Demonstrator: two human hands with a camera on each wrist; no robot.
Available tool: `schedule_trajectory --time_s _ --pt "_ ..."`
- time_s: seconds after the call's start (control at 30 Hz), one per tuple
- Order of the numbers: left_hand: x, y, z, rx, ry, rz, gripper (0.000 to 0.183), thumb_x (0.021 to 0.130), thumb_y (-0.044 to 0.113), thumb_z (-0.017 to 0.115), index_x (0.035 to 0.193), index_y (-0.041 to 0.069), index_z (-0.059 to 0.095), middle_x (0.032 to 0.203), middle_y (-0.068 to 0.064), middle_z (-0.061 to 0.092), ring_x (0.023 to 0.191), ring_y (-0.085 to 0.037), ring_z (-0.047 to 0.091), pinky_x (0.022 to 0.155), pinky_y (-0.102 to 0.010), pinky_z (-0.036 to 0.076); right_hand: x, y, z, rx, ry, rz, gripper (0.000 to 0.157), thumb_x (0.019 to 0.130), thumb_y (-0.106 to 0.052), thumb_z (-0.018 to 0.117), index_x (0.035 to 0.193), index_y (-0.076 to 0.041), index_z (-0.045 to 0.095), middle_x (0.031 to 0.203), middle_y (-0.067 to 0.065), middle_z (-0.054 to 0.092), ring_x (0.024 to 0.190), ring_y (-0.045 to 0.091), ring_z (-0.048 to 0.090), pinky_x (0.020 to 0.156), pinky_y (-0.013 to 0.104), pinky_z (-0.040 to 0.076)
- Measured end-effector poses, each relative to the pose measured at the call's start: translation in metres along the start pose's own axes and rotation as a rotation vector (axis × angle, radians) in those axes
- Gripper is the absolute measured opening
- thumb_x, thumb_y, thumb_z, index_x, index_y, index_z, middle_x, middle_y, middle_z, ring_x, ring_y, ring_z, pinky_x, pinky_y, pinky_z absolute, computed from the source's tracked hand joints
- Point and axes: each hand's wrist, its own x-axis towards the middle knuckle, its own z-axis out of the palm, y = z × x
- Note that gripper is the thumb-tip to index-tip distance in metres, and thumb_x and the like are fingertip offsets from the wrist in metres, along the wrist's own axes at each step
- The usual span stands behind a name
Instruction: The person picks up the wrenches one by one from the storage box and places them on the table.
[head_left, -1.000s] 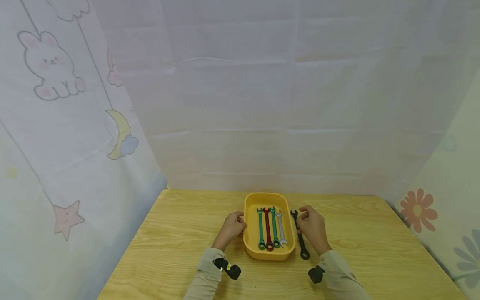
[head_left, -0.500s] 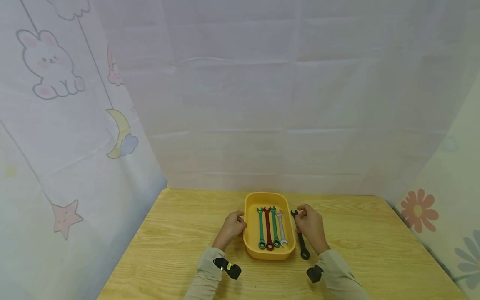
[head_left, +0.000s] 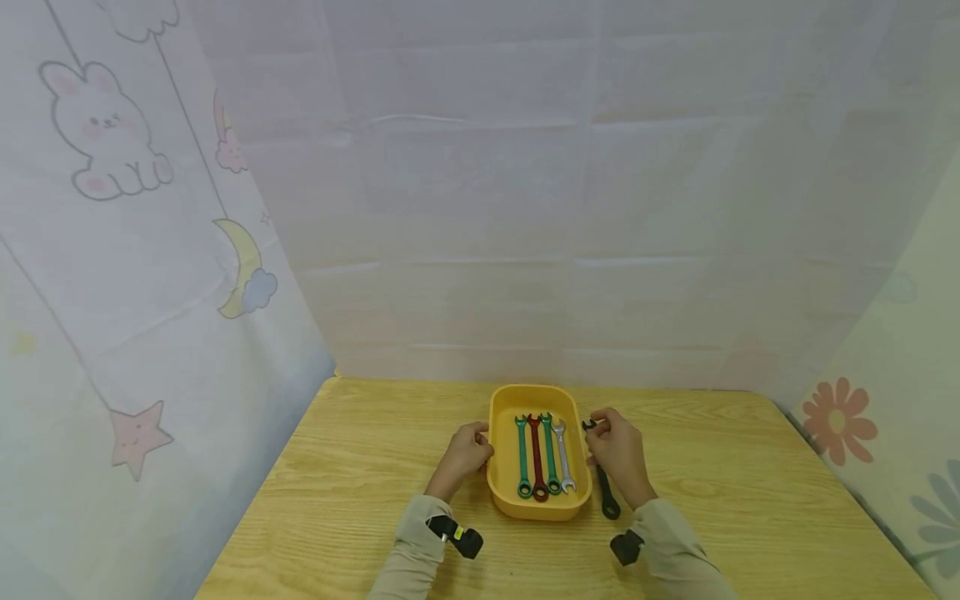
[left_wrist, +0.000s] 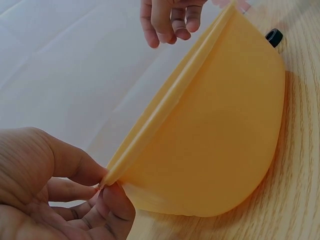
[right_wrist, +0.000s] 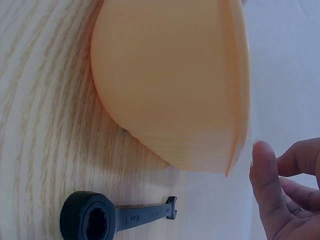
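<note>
My left hand (head_left: 467, 454) pinches the left rim of the yellow plastic basin (left_wrist: 210, 130) between thumb and fingers. Inside the basin lie a green wrench (head_left: 522, 458), a red wrench (head_left: 537, 458), a second green wrench (head_left: 551, 454) and a silver wrench (head_left: 562, 457), side by side. To the basin's right, a black ratchet wrench (right_wrist: 142, 216) lies on the table. Over its middle, my right hand (head_left: 618, 450) hovers with loosely bent fingers, holding nothing. In the head view that hand hides part of the black wrench; the right wrist view shows the hand apart from wrench and basin.
The wooden table (head_left: 360, 483) extends on both sides of the basin. Behind it hangs a pale creased curtain (head_left: 465, 250), with printed cloth on the left and right. Each wrist wears a black camera mount.
My right hand has shifted slightly left, toward the basin, covering more of the black wrench's upper end in the head view. The left hand, basin and wrenches stay where they were.
</note>
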Motion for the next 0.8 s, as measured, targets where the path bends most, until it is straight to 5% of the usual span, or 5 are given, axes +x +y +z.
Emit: schedule_trajectory --time_s 0.5,0.8 --pt "0.000 -0.002 0.001 -0.020 -0.001 0.003 0.052 0.081 -0.003 0.050 0.133 -0.005 0.040 0.074 -0.007 0.050 0.053 -0.015 0.047 0.048 -0.033 0.044 -0.003 -0.006 0.008 0.049 -0.015 0.014 0.024 0.082 -0.002 0.055 0.106 -0.003 0.055 0.081 0.013 0.055 0.052 0.018 0.058 0.045 0.027 0.050" --pt "0.000 -0.002 0.001 -0.019 0.004 -0.002 0.053 0.081 -0.002 0.051 0.133 -0.005 0.040 0.075 -0.008 0.050 0.053 -0.014 0.046 0.046 -0.029 0.042 -0.002 -0.007 0.015 0.069 -0.021 0.018 0.024 0.081 0.000 0.055 0.105 -0.001 0.057 0.080 0.014 0.054 0.060 0.029 0.060 0.046 0.029 0.051"
